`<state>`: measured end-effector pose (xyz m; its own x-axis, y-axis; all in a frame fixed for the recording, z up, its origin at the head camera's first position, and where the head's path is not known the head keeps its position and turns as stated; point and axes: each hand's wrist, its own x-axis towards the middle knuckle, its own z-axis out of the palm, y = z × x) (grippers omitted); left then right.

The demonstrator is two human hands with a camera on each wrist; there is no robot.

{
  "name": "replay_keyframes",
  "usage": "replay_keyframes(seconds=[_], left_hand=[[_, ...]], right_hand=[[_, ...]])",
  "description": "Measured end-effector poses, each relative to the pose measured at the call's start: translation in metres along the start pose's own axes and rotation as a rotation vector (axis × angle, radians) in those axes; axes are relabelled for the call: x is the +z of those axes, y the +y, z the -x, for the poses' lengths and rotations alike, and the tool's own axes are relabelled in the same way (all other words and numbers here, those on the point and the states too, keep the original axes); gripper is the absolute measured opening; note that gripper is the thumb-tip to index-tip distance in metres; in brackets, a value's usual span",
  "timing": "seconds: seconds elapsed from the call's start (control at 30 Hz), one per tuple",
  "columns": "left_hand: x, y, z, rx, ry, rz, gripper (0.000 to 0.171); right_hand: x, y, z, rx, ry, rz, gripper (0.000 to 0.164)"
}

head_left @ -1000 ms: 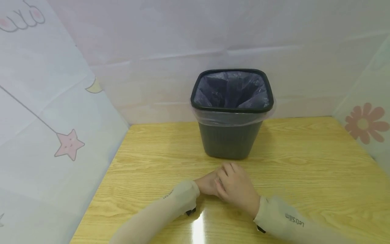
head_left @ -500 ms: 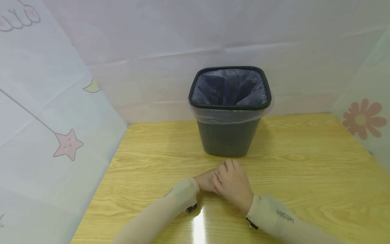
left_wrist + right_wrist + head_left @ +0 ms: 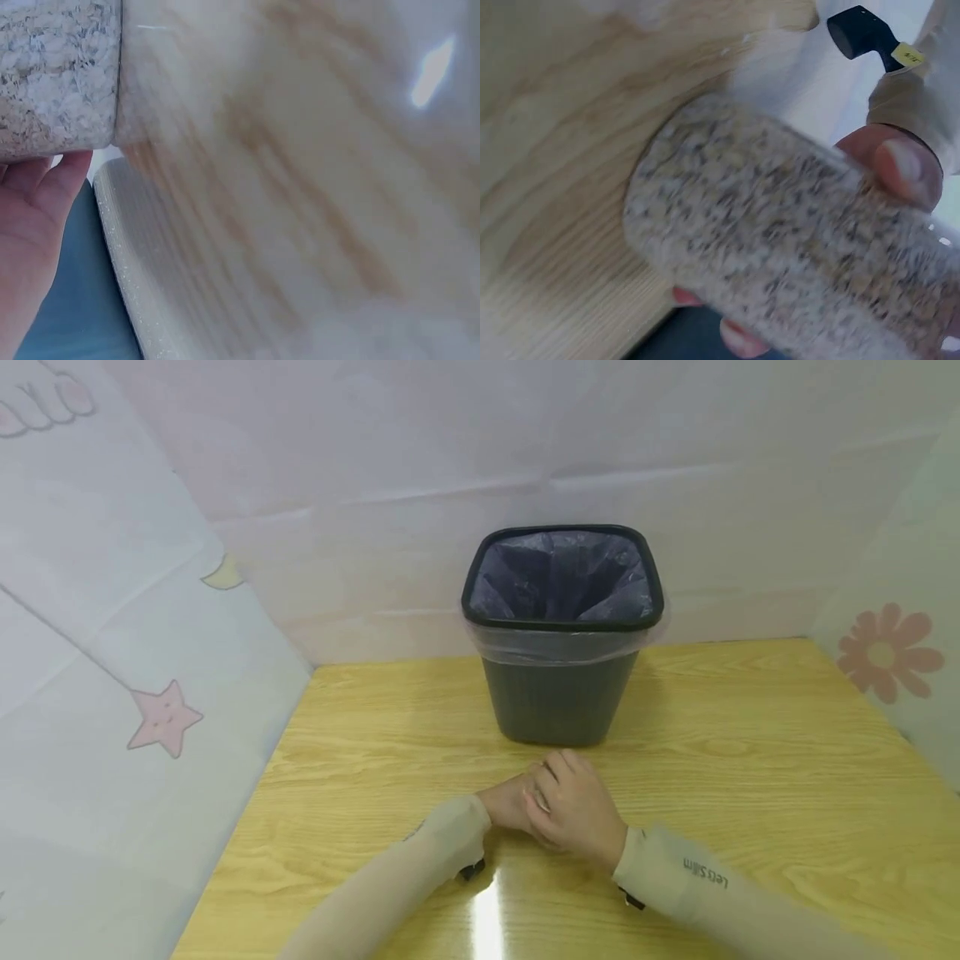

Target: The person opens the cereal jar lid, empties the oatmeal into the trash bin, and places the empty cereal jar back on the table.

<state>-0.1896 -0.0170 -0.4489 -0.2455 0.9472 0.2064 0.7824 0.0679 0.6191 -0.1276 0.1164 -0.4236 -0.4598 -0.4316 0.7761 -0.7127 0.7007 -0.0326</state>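
In the head view my left hand (image 3: 506,804) and right hand (image 3: 581,806) meet low over the table, the right covering most of the left's fingers. What they hold is mostly hidden there. The right wrist view shows it large: a speckled beige, white and grey object (image 3: 742,217), rounded at one end; I cannot tell its exact kind. The sleeved left hand puts its thumb (image 3: 906,169) on one long side, while fingertips (image 3: 742,337) show at the opposite side. Up in the left wrist view's corner, fingers (image 3: 67,180) touch the lower edge of the speckled object (image 3: 56,75).
A dark bin (image 3: 566,697) with a clear purplish liner (image 3: 562,647) stands just beyond the hands on the wood-grain table (image 3: 390,727). Pale printed sheets (image 3: 375,460) rise behind and on both sides. Light-coloured sleeves cover both forearms, with a black wrist device (image 3: 471,870) under the left cuff.
The right hand and forearm have shifted slightly left, and the right fingers have moved a little over the left hand. The hands stay together; the bin has not moved on the table.
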Motion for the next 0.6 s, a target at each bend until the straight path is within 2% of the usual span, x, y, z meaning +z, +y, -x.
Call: replay_keyframes(seconds=[0.1,0.23,0.3,0.4,0.53,0.6], left_hand=[[0.000,0.001,0.000,-0.052,-0.028,0.076,0.057],[0.001,0.000,0.003,-0.144,-0.055,0.228,0.060],[0.002,-0.001,0.003,-0.154,-0.062,0.264,0.060],[0.002,-0.001,0.003,-0.131,-0.063,0.244,0.059],[0.002,-0.002,0.004,-0.068,-0.034,0.134,0.062],[0.002,-0.001,0.005,-0.052,-0.016,0.109,0.064]], right_hand=[[-0.002,0.004,-0.001,-0.049,0.001,-0.039,0.028],[-0.002,0.007,-0.001,-0.087,-0.016,-0.060,0.031],[-0.003,0.008,-0.001,-0.091,-0.035,-0.053,0.034],[-0.006,0.005,-0.001,-0.078,-0.075,-0.021,0.037],[-0.009,-0.002,-0.002,-0.038,-0.124,0.075,0.036],[-0.010,-0.008,-0.002,-0.011,-0.139,0.134,0.035]])
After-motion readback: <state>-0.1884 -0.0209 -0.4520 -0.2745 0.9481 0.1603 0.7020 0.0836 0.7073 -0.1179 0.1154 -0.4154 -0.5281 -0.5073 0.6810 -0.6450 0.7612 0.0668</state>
